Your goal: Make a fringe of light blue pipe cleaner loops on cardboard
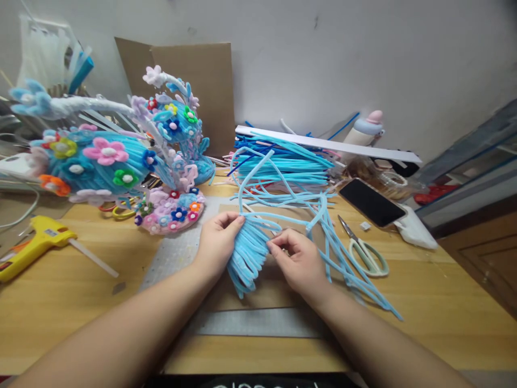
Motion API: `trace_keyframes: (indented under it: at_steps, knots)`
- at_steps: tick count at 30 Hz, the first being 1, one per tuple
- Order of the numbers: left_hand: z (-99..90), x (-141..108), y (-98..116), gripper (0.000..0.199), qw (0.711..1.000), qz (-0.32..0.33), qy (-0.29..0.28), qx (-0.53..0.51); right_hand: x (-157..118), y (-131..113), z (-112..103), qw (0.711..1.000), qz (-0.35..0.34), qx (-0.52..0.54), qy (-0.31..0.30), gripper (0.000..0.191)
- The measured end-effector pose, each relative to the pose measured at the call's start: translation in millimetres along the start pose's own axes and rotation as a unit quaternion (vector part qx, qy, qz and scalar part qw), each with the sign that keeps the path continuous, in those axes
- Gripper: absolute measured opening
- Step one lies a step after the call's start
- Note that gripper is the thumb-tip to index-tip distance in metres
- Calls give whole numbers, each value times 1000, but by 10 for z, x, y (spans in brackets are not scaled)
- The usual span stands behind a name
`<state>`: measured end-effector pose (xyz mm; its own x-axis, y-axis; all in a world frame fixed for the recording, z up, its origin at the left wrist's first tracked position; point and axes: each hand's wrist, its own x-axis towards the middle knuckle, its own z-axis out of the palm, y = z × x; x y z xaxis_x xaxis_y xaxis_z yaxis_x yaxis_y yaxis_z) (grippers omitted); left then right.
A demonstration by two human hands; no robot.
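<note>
While both hands [218, 240] touch it, the blue bundle [247, 253] sits between them.

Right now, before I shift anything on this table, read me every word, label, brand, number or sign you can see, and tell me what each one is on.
No text reads in full.
Pale label on the yellow glue gun: too small and blurred to read.
White lettering on the black thing at the bottom edge: cut off by the frame, unreadable.
Phone: dark screen, no text visible.
</note>
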<state>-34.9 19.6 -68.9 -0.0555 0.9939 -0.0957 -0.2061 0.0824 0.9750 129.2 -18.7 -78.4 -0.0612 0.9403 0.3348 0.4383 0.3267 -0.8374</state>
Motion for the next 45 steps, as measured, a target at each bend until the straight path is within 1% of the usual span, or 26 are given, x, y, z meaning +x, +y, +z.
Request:
trace_keyframes:
  at_steps: [3, 6, 7, 9, 12, 14, 16, 20, 21, 23, 26, 27, 30, 31, 33, 37, 40, 42, 45]
  knots:
    - [-12, 12, 9, 26, 1000, -18, -3, -3, -17, 10, 29, 1000, -11, 3, 7, 12]
    - [-52, 45, 37, 28, 999, -41, -27, 2, -40, 34, 41, 1000, -18, 2, 3, 12]
    - [-67, 59, 48, 28, 998, -49, -38, 3, -43, 41, 34, 1000, -23, 4, 2, 10]
    - [-91, 84, 64, 29, 996, -63, -60, 3, -37, 47, 4, 999, -47, 12, 19, 3]
    - [-99, 104, 66, 31, 994, -72, -85, -1, 5, 42, -71, 992, -120, -9, 50, 20]
    - [-89, 104, 54, 32, 992, -73, -99, -2, 42, 40, -121, 985, -159, -48, 38, 28]
    - [-78, 100, 37, 31, 992, -71, -107, -2, 73, 43, -158, 983, -171, -72, 18, 30]
    - [-75, 96, 21, 30, 993, -58, -102, 1, 103, 52, -192, 982, -178, -66, -10, 19]
    - [-79, 98, 24, 30, 994, -51, -95, 2, 104, 55, -192, 983, -172, -64, -17, 15]
    - [-89, 104, 37, 29, 997, -34, -75, 3, 102, 64, -180, 989, -136, -61, -21, 9]
    - [-92, 107, 62, 29, 998, -13, -58, 7, 84, 96, -138, 998, -59, -31, 5, 4]
    - [-87, 104, 68, 29, 998, -9, -59, 11, 76, 107, -122, 999, -42, -5, 16, 5]
    - [-64, 82, 75, 28, 997, 3, -74, 32, 59, 120, -86, 996, -6, 86, 26, 18]
    - [-56, 73, 74, 28, 996, 8, -83, 41, 59, 116, -81, 994, 7, 103, 20, 18]
    - [-44, 56, 68, 27, 994, 19, -96, 56, 64, 97, -79, 994, 35, 104, 2, 16]
    - [-44, 43, 53, 26, 993, 40, -84, 71, 81, 68, -80, 997, 60, 46, -17, 26]
    - [-51, 43, 46, 28, 992, 32, -101, 62, 87, 78, -68, 996, 76, 23, -36, 29]
    - [-51, 43, 49, 30, 992, 22, -110, 54, 91, 96, -52, 993, 97, 39, -50, 31]
    - [-43, 35, 66, 29, 994, 17, -95, 53, 102, 126, -13, 979, 153, 118, -67, 30]
